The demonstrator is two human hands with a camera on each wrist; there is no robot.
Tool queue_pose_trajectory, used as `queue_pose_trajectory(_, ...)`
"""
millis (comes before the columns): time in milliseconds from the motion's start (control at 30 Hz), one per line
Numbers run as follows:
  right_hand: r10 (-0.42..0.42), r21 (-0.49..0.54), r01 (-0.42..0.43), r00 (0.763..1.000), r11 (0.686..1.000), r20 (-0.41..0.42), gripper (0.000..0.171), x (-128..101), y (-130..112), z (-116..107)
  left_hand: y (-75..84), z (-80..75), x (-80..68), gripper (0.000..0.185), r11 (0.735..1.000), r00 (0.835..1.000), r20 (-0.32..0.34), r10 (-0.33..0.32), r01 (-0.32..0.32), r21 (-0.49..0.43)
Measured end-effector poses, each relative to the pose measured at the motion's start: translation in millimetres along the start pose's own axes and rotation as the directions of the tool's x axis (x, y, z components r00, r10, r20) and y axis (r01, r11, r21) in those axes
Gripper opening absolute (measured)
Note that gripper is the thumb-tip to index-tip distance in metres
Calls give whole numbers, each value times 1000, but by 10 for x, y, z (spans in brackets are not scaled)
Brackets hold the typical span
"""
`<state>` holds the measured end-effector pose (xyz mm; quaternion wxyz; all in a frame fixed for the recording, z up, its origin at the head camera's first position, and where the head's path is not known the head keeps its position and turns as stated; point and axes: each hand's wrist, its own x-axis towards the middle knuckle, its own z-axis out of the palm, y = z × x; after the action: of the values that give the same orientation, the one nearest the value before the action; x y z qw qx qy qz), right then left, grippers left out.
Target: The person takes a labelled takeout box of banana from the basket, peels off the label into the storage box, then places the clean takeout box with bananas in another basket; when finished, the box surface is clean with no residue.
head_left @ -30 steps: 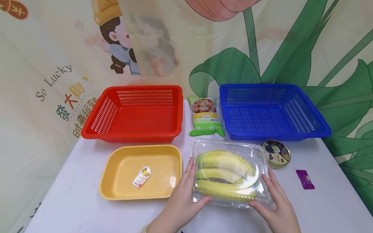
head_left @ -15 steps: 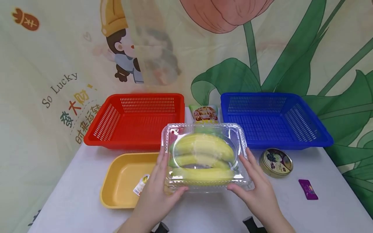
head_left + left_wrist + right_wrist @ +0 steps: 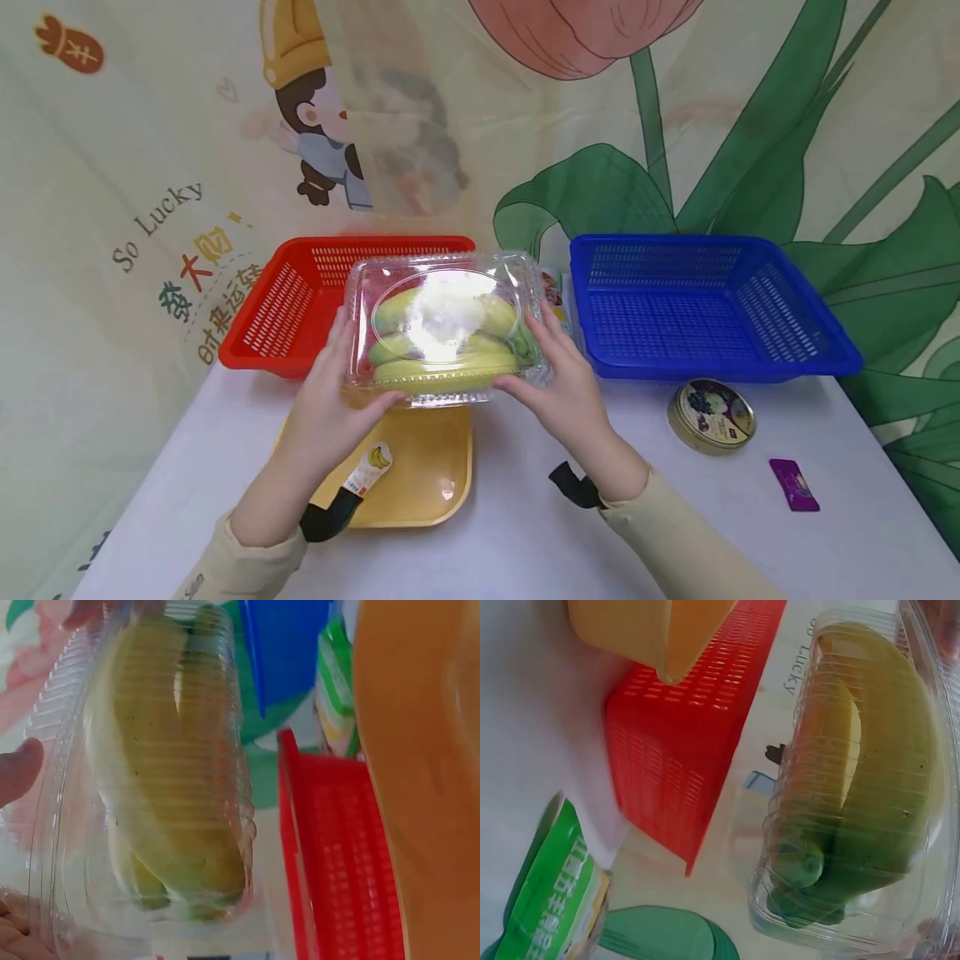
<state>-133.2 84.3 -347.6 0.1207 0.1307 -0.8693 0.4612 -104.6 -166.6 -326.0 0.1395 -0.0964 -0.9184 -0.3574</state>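
Observation:
A clear plastic clamshell box (image 3: 446, 304) with several bananas (image 3: 442, 373) inside is held up, its lid facing the head camera. My left hand (image 3: 318, 408) grips its left side, thumb along the front edge. On the opposite side my right hand (image 3: 566, 387) holds it the same way. The box hangs in front of the red basket (image 3: 258, 329), above the back of the yellow tray (image 3: 438, 479). Through the plastic in the right wrist view, the banana stems (image 3: 806, 900) show green. A banana-picture label (image 3: 369, 468) lies in the tray, partly behind my left wrist.
At the back right stands a blue basket (image 3: 712, 368). A food bag (image 3: 553, 287) between the baskets is mostly hidden by the box; its green end (image 3: 551, 900) shows in the right wrist view. A round tin (image 3: 711, 417) and a small purple packet (image 3: 794, 485) lie at right.
Both hands have lifted the banana box and carried it left and away, from beside the tin to before the red basket. The head view has tilted up slightly.

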Motion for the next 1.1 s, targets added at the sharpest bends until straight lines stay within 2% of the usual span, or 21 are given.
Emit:
queue_pose_trajectory(200, 19, 33, -20, 999, 999, 46, 81, 290, -63, 231, -252, -145, 203, 96, 999, 1000, -10, 1, -1, 54)
queue_pose_trajectory(367, 28, 51, -32, 997, 998, 73, 80, 515, -83, 426, -399, -256, 341, 95, 997, 1000, -19, -5, 6, 83)
queue_pose_trajectory(567, 3, 34, -7, 994, 999, 113, 79, 762, -111, 623, -587, -354, 469, 95, 994, 997, 30, -67, 64, 86)
queue_pose_trajectory(733, 8, 8, -9, 992, 1000, 123, 79, 897, -107, 764, -735, -407, 603, 95, 995, 994, 78, -72, 66, 81)
queue_pose_trajectory(967, 52, -47, -45, 985, 998, 167, 83, 1031, -125, 975, -962, -479, 772, 98, 986, 970, 201, -139, 117, 117)
queue_pose_trajectory(1100, 69, -87, -52, 978, 995, 199, 82, 1119, -108, 1092, -1080, -485, 840, 98, 978, 952, 239, -193, 166, 127)
